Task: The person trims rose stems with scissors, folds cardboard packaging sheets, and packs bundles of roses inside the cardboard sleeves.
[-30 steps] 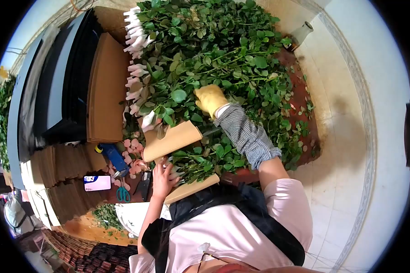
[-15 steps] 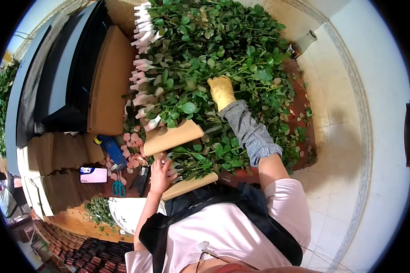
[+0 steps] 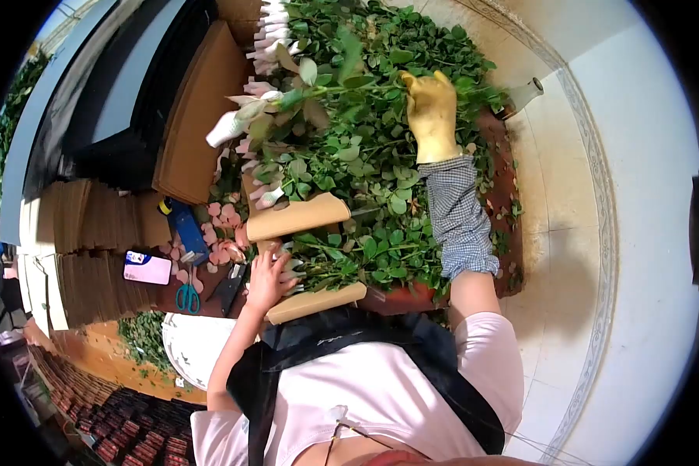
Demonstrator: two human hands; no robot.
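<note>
My right hand (image 3: 431,113), in a yellow glove, is closed on the stem of a rose (image 3: 227,129). Its pale covered head points left, above the big pile of leafy roses (image 3: 349,151). My bare left hand (image 3: 266,278) lies at the heads of a lower bunch of roses (image 3: 365,252), its fingers stretched and slightly apart against the pale buds. That bunch lies between an upper folded sheet of brown cardboard (image 3: 299,217) and a lower cardboard strip (image 3: 318,303).
At the left are cardboard stacks (image 3: 93,217), a phone (image 3: 147,268), teal scissors (image 3: 187,298), a blue tape dispenser (image 3: 185,231) and loose pink petals (image 3: 225,250). A white round surface (image 3: 198,346) is below. A glass bottle (image 3: 525,95) stands by the wall at right.
My gloved right hand has moved up and right, and a rose is now lifted out of the pile in it. My left hand stays at the lower bunch. The view has shifted slightly.
</note>
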